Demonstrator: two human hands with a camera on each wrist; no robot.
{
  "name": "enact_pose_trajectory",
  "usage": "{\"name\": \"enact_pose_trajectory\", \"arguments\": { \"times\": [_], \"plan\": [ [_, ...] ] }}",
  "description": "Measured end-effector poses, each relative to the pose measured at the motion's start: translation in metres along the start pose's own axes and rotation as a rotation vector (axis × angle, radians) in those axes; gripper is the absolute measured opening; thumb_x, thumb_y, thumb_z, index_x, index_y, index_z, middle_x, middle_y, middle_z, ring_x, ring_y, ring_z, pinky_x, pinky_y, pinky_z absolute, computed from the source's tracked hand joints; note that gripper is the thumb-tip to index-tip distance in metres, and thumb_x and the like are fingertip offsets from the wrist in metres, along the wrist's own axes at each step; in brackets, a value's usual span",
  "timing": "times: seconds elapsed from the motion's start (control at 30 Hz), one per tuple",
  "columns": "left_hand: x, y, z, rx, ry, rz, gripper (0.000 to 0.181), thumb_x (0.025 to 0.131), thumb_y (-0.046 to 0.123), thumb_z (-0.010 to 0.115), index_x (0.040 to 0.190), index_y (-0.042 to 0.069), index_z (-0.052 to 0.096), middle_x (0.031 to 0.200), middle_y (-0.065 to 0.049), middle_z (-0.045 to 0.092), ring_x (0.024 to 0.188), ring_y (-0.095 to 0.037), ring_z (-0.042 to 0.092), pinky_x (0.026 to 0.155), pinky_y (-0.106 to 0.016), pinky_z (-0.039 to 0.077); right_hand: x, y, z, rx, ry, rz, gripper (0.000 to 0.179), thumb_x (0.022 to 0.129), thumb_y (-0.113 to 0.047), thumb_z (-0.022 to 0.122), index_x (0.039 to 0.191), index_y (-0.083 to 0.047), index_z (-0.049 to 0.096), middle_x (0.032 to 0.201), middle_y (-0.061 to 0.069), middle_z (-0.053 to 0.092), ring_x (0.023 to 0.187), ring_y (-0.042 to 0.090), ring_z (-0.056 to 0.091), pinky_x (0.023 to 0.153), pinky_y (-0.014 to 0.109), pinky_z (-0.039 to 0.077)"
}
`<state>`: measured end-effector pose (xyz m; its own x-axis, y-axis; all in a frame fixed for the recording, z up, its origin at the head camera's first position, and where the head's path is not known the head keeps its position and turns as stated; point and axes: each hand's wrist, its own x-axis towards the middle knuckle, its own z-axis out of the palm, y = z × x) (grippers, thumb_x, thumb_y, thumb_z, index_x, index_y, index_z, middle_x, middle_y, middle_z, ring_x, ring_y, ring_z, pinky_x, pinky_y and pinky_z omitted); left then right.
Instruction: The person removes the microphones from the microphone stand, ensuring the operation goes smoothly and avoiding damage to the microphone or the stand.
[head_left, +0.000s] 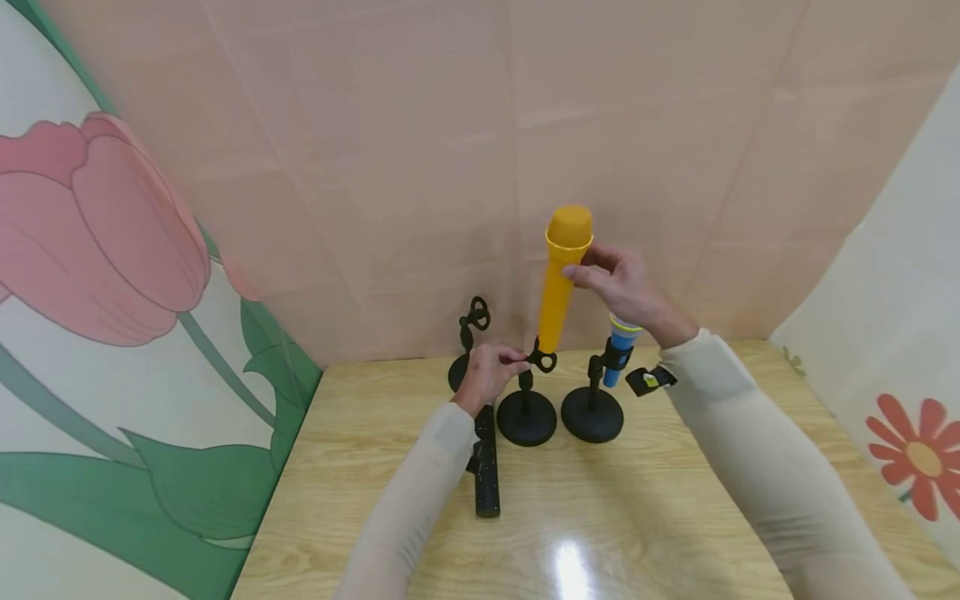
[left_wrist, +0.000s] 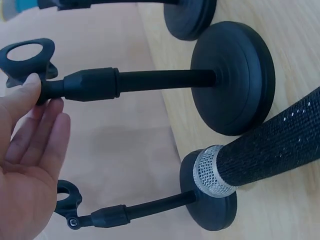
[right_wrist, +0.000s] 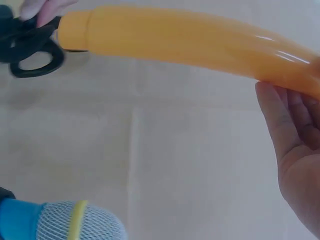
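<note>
My right hand (head_left: 626,287) holds a yellow toy microphone (head_left: 556,292) upright by its upper handle, slightly tilted. The microphone's lower end is at the ring clip of the middle black microphone stand (head_left: 527,418); whether it has entered the ring cannot be told. With thumb and fingers, my left hand (head_left: 483,375) pinches the joint just below the clip (left_wrist: 30,67). In the right wrist view, the yellow handle (right_wrist: 175,37) runs from the clip to my right hand (right_wrist: 300,150), whose thumb and fingers lie against it.
A blue microphone (head_left: 622,340) sits in the right-hand stand (head_left: 592,415). Another stand (head_left: 456,372) is behind my left hand, its ring vacant. A sparkly black microphone (head_left: 487,475) lies on the wooden table (head_left: 337,467). Beside my right sleeve is a black strap-like piece (head_left: 649,380).
</note>
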<state>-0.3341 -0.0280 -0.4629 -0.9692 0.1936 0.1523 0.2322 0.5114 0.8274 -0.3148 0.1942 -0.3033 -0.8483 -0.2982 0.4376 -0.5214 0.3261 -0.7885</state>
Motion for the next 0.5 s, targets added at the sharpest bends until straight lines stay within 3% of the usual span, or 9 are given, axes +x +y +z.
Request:
{"name": "enact_pose_trajectory", "arguments": {
  "times": [0.13,0.5],
  "plan": [
    [0.003,0.002,-0.002,0.045,-0.014,0.014,0.012,0.085,0.017,0.081,0.096,0.012,0.082,0.096,0.002,0.075,0.086,-0.011,0.067,0.079,-0.030,0.057,-0.003,-0.004,-0.005,0.002,0.024,0.007,0.034,0.099,-0.014,0.065,0.127,0.005,0.063,0.115,0.019,0.068,0.098,0.015,0.066,0.082,0.020,0.055],
    [0.012,0.010,-0.003,0.088,-0.050,0.005,0.012,0.088,0.016,0.078,0.098,0.010,0.081,0.089,0.003,0.075,0.078,-0.009,0.068,0.075,-0.028,0.058,-0.022,0.006,0.000,-0.061,-0.057,0.016,0.029,0.098,-0.014,0.066,0.118,0.006,0.066,0.109,0.019,0.070,0.098,0.026,0.066,0.082,0.020,0.055]
  ]
}}
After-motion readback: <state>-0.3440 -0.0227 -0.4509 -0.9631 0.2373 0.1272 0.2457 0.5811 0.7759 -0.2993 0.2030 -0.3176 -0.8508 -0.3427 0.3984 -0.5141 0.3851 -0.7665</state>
